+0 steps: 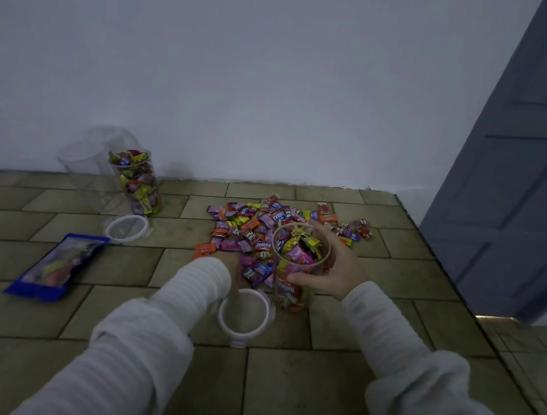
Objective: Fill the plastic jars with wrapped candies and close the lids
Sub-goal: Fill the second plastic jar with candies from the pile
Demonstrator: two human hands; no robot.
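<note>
My right hand (pixel 332 271) grips a clear plastic jar (pixel 294 274) that stands open and is filled to the rim with wrapped candies. A white lid (pixel 244 316) lies open side up just left of this jar. My left hand (pixel 236 281) is almost wholly hidden under its white sleeve and reaches down at the lid's far rim; its fingers cannot be made out. A pile of loose wrapped candies (pixel 254 225) is spread behind the jar. A second candy-filled jar (pixel 140 183) stands open at the back left, with another white lid (pixel 126 228) in front of it.
Empty clear jars (pixel 93 157) stand by the wall behind the second jar. A blue candy bag (pixel 55 265) lies flat at the left. The tiled surface ends at an edge on the right, beside a grey-blue door (pixel 513 177).
</note>
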